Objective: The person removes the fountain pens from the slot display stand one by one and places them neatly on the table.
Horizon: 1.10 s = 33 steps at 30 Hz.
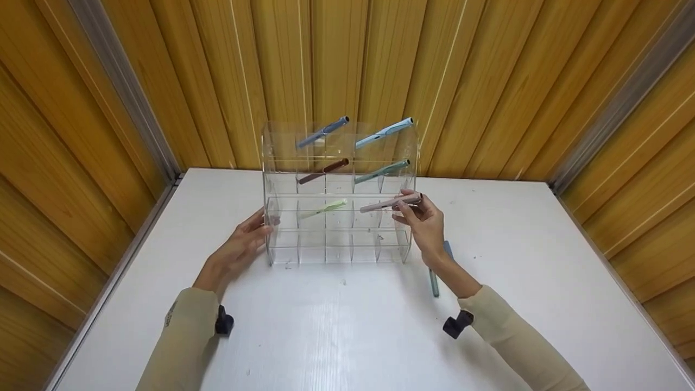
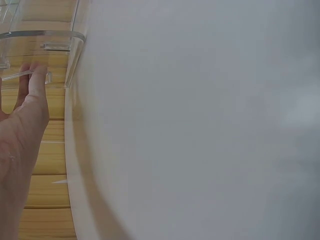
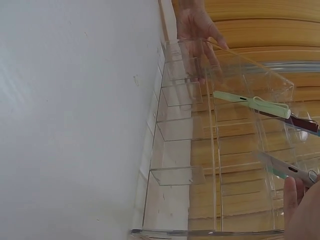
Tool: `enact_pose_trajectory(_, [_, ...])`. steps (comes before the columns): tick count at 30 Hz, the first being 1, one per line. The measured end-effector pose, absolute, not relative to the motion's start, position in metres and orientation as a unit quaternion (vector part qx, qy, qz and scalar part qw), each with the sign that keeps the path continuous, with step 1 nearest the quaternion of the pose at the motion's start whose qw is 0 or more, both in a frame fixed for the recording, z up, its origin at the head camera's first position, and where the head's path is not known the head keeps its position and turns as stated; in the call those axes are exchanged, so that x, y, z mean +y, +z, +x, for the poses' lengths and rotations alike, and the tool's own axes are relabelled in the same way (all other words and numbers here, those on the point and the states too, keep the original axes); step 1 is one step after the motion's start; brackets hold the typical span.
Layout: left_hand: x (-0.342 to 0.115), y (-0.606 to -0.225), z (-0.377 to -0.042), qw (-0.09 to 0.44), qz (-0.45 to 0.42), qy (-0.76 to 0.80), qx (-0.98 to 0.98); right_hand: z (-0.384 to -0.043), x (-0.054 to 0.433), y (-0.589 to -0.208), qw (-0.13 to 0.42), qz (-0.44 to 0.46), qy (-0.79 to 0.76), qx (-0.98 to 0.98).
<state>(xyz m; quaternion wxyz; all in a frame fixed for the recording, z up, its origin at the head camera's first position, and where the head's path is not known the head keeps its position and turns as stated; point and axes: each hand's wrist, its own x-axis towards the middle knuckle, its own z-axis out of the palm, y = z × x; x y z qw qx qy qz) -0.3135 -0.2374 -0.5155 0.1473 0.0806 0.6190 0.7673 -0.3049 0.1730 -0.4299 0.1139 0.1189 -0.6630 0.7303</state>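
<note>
Brace the clear rack (image 1: 312, 239) with the left hand (image 1: 241, 244), nearly straight-fingered against its side; match the slant of the mauve pen (image 1: 380, 205) to the pale-green pen (image 1: 326, 208) in the same tier and lower gently. Pinched near its dark end by the right hand (image 1: 426, 228), at the third tier down; tip contact hard to tell through clear plastic.

On my feed, the right hand (image 3: 306, 210) pinches a greyish pen (image 3: 287, 168) toward the near edge of the clear rack (image 3: 177, 176). I see a pale green pen (image 3: 260, 106) nearer the far edge, which the left hand (image 3: 196, 25) touches.
</note>
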Motion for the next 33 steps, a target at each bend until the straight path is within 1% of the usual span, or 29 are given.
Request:
enact_pose_trajectory(13, [-0.237, -0.516, -0.312, 0.151, 0.081, 0.774, 0.609, -0.305, 0.185, -0.417, 0.112, 0.142, 0.781, -0.598])
enact_pose_trajectory(23, [-0.237, -0.515, -0.312, 0.150, 0.095, 0.773, 0.609, -0.302, 0.195, -0.421, 0.082, 0.155, 0.777, -0.604])
enact_pose_trajectory(33, [-0.237, -0.514, -0.314, 0.149, 0.075, 0.769, 0.618, -0.301, 0.202, -0.423, 0.060, 0.130, 0.774, -0.617])
